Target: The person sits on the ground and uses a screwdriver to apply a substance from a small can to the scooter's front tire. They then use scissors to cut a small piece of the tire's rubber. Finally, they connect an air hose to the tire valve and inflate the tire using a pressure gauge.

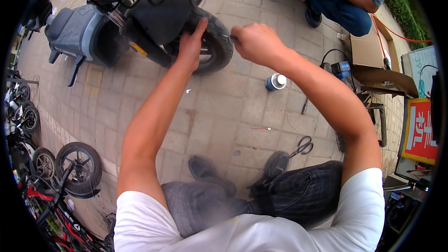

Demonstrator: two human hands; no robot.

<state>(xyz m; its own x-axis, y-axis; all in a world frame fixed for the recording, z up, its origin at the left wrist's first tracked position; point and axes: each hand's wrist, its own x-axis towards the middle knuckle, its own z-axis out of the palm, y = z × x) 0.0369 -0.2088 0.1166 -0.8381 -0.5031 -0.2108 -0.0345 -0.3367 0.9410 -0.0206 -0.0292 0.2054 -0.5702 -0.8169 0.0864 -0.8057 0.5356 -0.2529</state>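
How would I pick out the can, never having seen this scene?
Start at the front tyre. To its lower right, below the right hand, a can stands upright on the paving. Blue with a pale top, it differs from the dark scissors farther down.

The head-worn fisheye camera is looking steeply down at the paving [214, 126]. It is facing the wheel [224, 57] nearby.

The black tyre [225, 52] stands upright, mounted, with a small dark tool [233, 38] at its tread
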